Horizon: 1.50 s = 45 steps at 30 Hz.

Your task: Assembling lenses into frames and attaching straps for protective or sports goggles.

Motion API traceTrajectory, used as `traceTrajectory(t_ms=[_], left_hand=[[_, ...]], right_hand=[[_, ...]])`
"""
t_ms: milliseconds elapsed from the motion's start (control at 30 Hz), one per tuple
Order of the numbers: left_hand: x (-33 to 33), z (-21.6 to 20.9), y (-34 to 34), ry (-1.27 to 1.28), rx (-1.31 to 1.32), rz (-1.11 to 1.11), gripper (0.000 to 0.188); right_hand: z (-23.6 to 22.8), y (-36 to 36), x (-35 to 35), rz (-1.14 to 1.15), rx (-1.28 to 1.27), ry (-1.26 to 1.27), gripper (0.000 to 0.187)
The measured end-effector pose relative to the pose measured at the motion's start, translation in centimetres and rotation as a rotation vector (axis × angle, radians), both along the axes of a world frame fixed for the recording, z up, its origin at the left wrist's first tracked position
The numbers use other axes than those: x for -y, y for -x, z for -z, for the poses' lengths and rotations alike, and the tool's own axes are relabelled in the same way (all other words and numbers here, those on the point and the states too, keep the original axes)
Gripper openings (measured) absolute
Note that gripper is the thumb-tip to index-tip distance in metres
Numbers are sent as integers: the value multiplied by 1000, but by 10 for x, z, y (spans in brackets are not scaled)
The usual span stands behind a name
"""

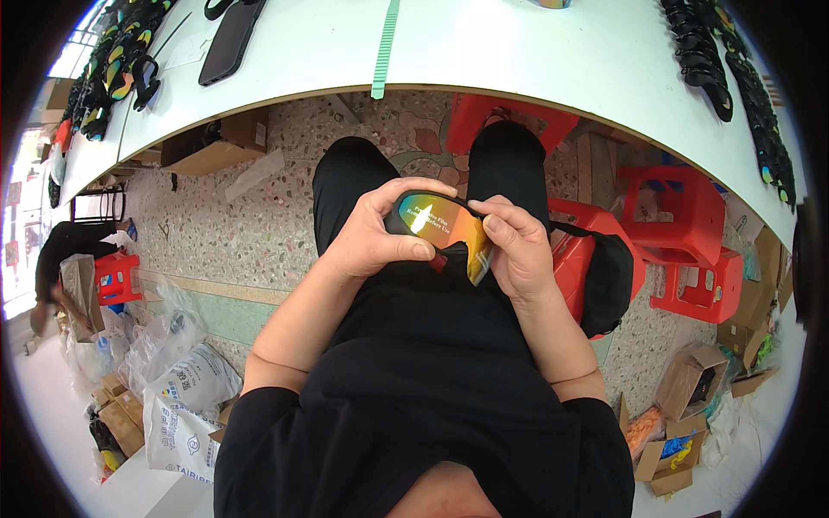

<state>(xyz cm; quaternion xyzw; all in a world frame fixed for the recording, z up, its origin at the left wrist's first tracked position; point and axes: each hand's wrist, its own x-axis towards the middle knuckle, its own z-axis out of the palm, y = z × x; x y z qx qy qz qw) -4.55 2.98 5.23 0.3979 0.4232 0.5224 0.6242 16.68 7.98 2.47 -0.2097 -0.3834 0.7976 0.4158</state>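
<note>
A pair of wraparound sunglasses (436, 219) with a rainbow mirror lens and black frame is held above my lap. Printed film covers the lens. My left hand (373, 226) grips one end of it, fingers along the upper edge and thumb below. At the other end, my right hand (521, 244) pinches the frame's upper corner between thumb and fingers. The lens faces up toward me, its right part tilted downward. What the right fingers do behind the frame is hidden.
Ahead runs a white table (484, 52) with a phone (231, 43), a green strap (386, 50) and rows of dark glasses (698, 59) at both sides. Red stools (669, 211) and a black bag (609, 285) stand right; plastic sacks (186, 397) and another person (65, 268) are left.
</note>
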Motion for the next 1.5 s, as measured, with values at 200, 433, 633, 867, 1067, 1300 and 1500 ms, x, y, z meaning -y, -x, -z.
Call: traceTrajectory(t_ms=[200,433,633,867,1067,1300,1500], left_hand=[[3,0,-3,26,113,-83,67],[4,4,3,26,43,-111,62],[2,-2,12,59,-47,-43,58],[-22,-39,38,-528,-1010,181,57],[-30,-52,19,-618,-1217,378,51],[-21,-31,6,-771,-1167,144,44],[-21,-30,6,-739,-1171,159,44]], right_hand=[[-3,0,0,136,298,-474,30],[-18,-3,-6,42,517,-837,72],[-10,-8,-8,82,572,-1032,70],[-18,-2,-10,97,538,-975,55],[-26,-5,-19,-10,499,-963,57],[-2,-15,-33,-282,145,-344,55],[-5,-16,-30,-303,97,-101,58]])
